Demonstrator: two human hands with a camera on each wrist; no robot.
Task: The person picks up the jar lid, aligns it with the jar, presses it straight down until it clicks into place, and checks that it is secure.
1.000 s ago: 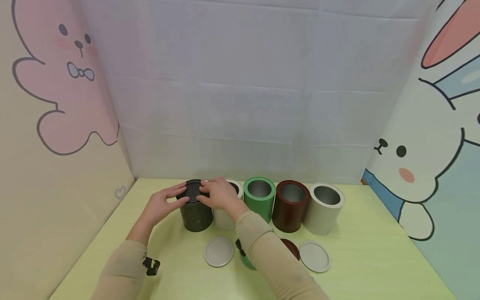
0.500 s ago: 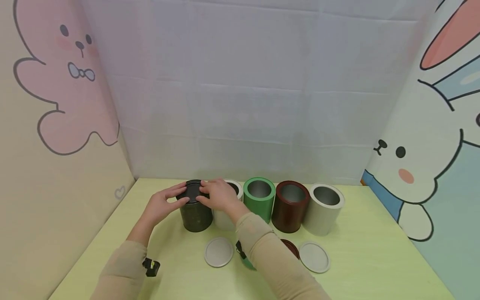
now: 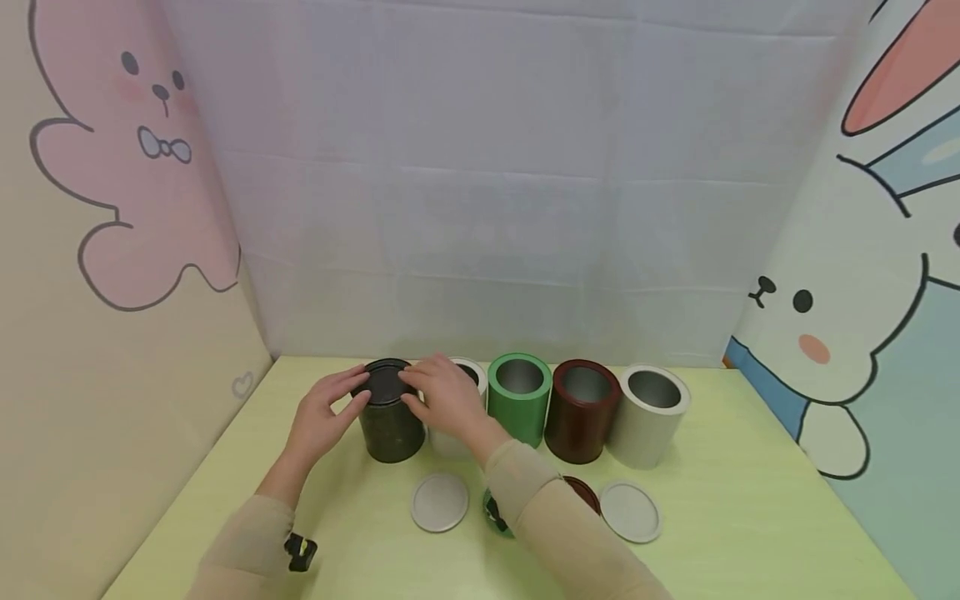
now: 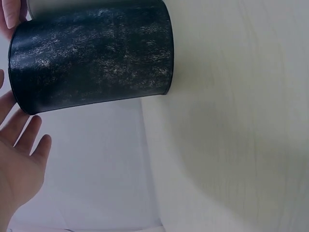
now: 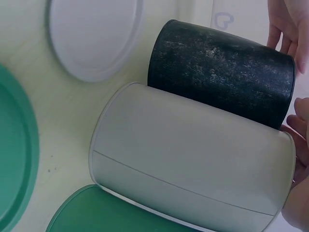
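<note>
Lid [image 3: 386, 384] atop black can [image 3: 392, 435]; to either side of can, left grip [image 3: 318, 412] and right grip [image 3: 447, 396], loosely spread, empty.

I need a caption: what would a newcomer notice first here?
Probably the big cartoon rabbit at the head view's right edge and the pink figure upper left. Then, perhaps, the green can and dark red can, side by side below centre. Left of them, the left hand and right hand flank the top of the black can.
</note>
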